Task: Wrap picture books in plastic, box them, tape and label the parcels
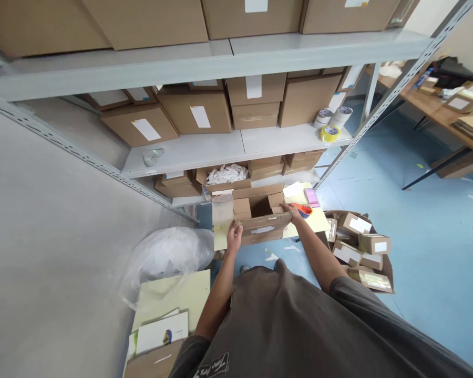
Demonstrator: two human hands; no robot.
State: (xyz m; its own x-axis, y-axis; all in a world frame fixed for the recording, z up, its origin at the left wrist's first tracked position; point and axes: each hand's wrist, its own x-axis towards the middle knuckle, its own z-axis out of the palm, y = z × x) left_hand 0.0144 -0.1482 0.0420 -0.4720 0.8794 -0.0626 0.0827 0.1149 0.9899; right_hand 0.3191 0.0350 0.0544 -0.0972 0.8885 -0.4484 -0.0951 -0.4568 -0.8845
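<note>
Open-topped brown cardboard box (260, 222), long axis left-right, is gripped between left-hand fingers (232, 229) at its near-left corner and right-hand fingers (289, 207) at its right end; neither hand nearer. Held over pale-yellow surface (317, 221), contact unclear. Grey metal shelving (205, 149) ahead, blue floor (429, 252) right.

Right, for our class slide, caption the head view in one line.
Left hand and right hand hold an open cardboard box before stocked shelves.
</note>
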